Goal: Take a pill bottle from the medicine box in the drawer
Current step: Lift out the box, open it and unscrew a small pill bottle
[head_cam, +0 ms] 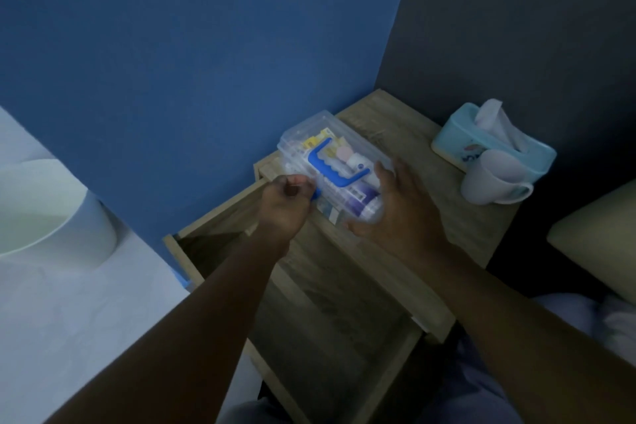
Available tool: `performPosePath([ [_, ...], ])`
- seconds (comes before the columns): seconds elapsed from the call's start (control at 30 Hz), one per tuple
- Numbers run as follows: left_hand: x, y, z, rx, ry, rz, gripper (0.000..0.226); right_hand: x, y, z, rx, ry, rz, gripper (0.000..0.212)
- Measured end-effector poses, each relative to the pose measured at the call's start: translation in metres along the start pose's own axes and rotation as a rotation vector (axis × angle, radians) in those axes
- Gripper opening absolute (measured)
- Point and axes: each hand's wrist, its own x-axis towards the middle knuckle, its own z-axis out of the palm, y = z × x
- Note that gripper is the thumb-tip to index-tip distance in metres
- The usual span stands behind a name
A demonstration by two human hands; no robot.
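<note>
Two hands on clear medicine box [330, 165], lid shut, resting on table [430, 224] above open drawer [330, 313]. Right hand [395, 206] cupped open against near-right end; left hand [285, 203] pinched on blue latch [316, 195]. Pill bottle [358, 162] visible inside. Step: unlatching. Next: lift lid, reach bottle.
</note>
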Motion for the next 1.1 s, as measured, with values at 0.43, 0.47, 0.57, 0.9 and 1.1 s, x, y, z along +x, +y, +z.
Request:
performPosePath([
  [0.43, -0.019, 0.015, -0.009, 0.941, -0.199, 0.231, 0.085, 0.007, 0.003, -0.002, 0.118, -0.048, 0.053, 0.113],
  [0.47, -0.02, 0.02, -0.009, 0.992, -0.192, 0.263, 0.085, 0.009, 0.003, -0.007, 0.134, -0.054, 0.042, 0.111],
  [0.57, -0.016, 0.029, -0.012, 1.124, -0.21, 0.377, 0.087, 0.013, 0.005, -0.03, 0.205, -0.004, -0.013, 0.097],
  [0.9, 0.006, 0.027, -0.023, 1.644, -0.2, 0.635, 0.073, 0.058, 0.063, -0.059, 0.706, 0.436, 0.404, 0.044],
  [1.1, 0.006, 0.03, -0.024, 1.725, -0.203, 0.649, 0.069, 0.054, 0.061, -0.008, 0.73, 0.117, 0.515, 0.088],
])
